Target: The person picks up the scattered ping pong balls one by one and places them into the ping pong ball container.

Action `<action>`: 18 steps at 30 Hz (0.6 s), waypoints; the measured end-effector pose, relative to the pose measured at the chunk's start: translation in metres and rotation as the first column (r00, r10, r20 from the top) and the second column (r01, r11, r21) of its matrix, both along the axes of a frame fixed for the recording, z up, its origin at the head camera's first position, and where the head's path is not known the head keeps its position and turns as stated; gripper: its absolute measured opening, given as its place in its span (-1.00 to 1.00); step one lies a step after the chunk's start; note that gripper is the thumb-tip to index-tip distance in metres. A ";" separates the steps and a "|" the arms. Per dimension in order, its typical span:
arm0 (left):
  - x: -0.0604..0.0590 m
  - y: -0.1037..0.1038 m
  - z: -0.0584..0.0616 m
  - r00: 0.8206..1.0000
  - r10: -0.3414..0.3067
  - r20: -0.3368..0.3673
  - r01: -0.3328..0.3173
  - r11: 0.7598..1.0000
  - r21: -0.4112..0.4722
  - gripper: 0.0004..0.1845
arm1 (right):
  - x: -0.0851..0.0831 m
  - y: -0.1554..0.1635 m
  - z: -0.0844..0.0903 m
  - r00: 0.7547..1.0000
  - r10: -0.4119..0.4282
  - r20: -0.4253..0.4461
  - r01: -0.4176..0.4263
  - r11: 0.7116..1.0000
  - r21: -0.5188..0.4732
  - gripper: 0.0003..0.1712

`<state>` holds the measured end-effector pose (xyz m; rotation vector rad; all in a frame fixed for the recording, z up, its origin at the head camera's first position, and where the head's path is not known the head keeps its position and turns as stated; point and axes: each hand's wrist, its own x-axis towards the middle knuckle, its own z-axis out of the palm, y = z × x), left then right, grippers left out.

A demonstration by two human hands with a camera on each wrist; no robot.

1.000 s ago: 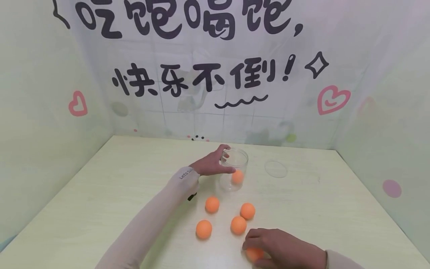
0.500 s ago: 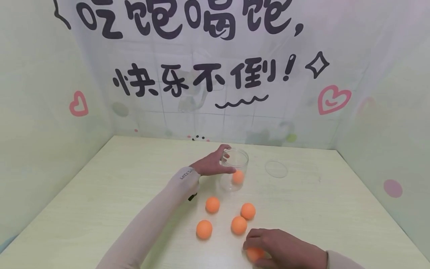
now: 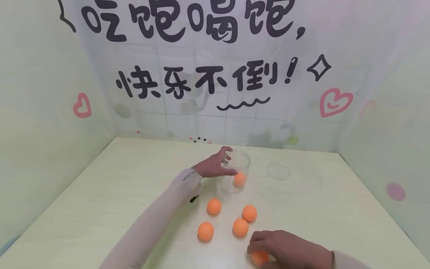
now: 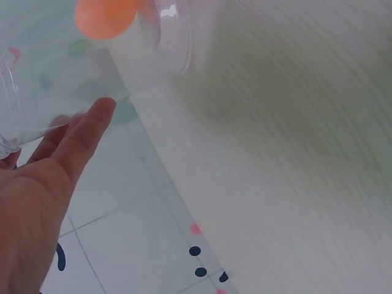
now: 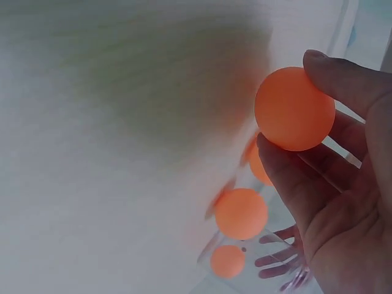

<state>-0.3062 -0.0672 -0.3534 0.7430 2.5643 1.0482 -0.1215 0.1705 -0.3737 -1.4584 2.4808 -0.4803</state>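
My left hand [image 3: 215, 164] grips a clear round jar [image 3: 246, 164] by its side near the rim, thumb in front and fingers behind. The jar stands upright on the table with one orange ping-pong ball [image 3: 239, 179] in it. Part of the jar and that ball show at the upper left of the left wrist view. At the front right, my right hand [image 3: 285, 248] pinches another ping-pong ball [image 5: 294, 109] between thumb and fingertips, low over the table. Several loose ping-pong balls, among them one nearest the held ball [image 3: 240, 228], lie between the two hands.
A thin clear disc [image 3: 277, 171], like a lid, lies right of the jar. The pale wooden table [image 3: 111, 194] is enclosed by a printed back wall [image 3: 208, 127] and two side walls. A dark tag [image 3: 193, 198] hangs under the left wrist.
The head view has shifted slightly, so everything appears a little lower and further right. Both hands keep their holds on the jar and the ping-pong ball.
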 end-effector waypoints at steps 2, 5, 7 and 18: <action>0.000 0.000 0.000 1.000 0.006 -0.003 -0.006 1.000 -0.003 -0.08 | -0.002 0.000 0.004 0.999 0.019 -0.037 -0.018 1.000 0.024 -0.77; -0.001 -0.001 0.000 1.000 0.009 -0.001 -0.009 1.000 -0.005 -0.08 | -0.006 -0.001 0.010 0.997 0.033 -0.065 -0.029 0.998 0.056 -0.72; -0.001 -0.001 0.000 1.000 0.006 0.001 -0.006 1.000 -0.007 -0.08 | -0.008 -0.002 0.014 0.993 0.046 -0.107 -0.040 0.998 0.055 -0.71; -0.001 -0.001 -0.002 1.000 -0.004 0.000 0.004 1.000 0.028 -0.10 | -0.016 0.001 0.031 0.976 0.061 -0.208 -0.058 0.998 0.018 -0.68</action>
